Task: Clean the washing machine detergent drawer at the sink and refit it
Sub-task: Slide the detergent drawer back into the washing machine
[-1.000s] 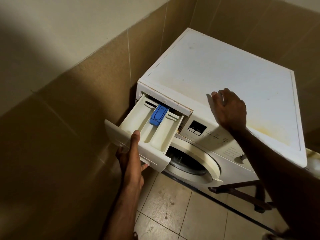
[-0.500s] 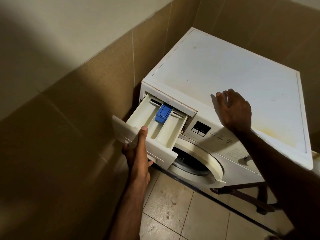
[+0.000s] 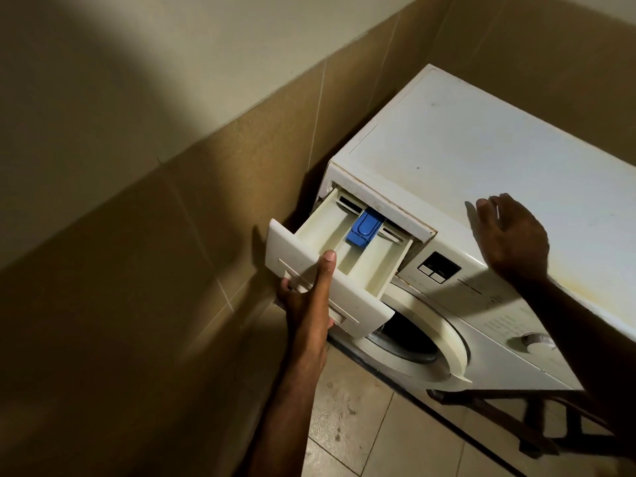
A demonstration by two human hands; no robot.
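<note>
While the drawer (image 3: 347, 256) stands pulled well out of its slot at the top left corner of the washer (image 3: 481, 160), I have my left hand (image 3: 306, 297) clamped on its front panel: the thumb lies up over the panel's top edge, reaching the rim of the tray, and the fingers curl round underneath into the handle recess. The drawer's back end sits inside the slot, so it hangs from the machine and tilts a little down toward me. Inside it I see cream compartments running lengthwise and a blue insert (image 3: 364, 228) at the rear of the middle one, just under the lip of the slot. My right hand (image 3: 512, 235) rests flat on the washer's top near the front edge, fingers spread and relaxed, gripping nothing. Below that hand sit the dark display (image 3: 438, 266) and, further right, the dial (image 3: 537, 342) (partly behind my forearm). The round door (image 3: 444, 342) stands ajar beneath the drawer. A tiled wall (image 3: 137, 270) runs close along the washer's left side.
</note>
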